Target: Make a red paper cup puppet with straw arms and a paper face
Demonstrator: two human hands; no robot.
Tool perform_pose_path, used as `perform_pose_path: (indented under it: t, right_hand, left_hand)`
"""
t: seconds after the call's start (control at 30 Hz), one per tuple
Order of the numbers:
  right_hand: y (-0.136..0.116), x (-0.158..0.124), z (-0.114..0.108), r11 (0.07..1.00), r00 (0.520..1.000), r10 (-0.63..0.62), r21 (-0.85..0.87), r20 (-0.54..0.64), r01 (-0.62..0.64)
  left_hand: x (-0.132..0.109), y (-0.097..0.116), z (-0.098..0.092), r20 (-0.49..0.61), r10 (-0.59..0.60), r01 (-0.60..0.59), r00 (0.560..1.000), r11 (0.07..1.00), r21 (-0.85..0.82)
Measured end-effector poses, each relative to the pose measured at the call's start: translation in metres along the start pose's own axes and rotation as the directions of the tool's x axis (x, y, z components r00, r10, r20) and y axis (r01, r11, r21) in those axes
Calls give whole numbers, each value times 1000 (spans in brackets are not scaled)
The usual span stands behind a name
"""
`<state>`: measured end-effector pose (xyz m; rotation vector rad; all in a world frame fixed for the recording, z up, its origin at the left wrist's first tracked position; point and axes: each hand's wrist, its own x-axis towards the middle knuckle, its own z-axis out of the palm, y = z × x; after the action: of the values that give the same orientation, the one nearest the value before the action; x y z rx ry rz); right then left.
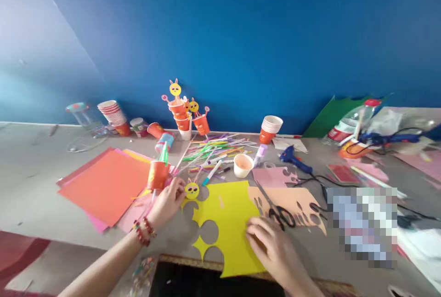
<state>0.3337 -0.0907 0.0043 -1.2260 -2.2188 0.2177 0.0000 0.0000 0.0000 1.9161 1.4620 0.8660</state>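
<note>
A yellow paper bunny face (pixel 192 190) with pink ears lies at the upper left of a yellow paper sheet (pixel 236 223) that has round holes cut along its left side. My left hand (pixel 174 194), with red bead bracelets on the wrist, has its fingers closed at the face's left edge. Loosely bent, the fingers of my right hand (pixel 267 244) rest apart on the sheet's right edge. Black-handled scissors (pixel 281 216) lie just beyond that hand, on a peach paper sheet (pixel 303 196) with cut-outs. An orange paper cup (pixel 158 175) with green straws stands behind my left hand.
Orange and pink sheets (pixel 106 186) lie left. Behind are finished bunny cups (pixel 181 120), scattered straws (pixel 217 150), a white cup (pixel 243 165) and stacked cups (pixel 270 129). A blue glue gun (pixel 295 159) trails its cord to the right. Another glue gun (pixel 386 138) rests far right.
</note>
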Motion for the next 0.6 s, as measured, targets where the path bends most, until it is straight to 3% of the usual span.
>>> perform_pose_path:
  t: [0.27, 0.6]
  right_hand:
    - [-3, 1, -4, 1000, 1000, 8, 14, 0, -8]
    - [-3, 2, -3, 1000, 1000, 23, 18, -6, -23]
  left_hand:
    - [5, 6, -3, 76, -31, 37, 997, 997, -73]
    - [2, 6, -3, 18, 33, -34, 999, 997, 73]
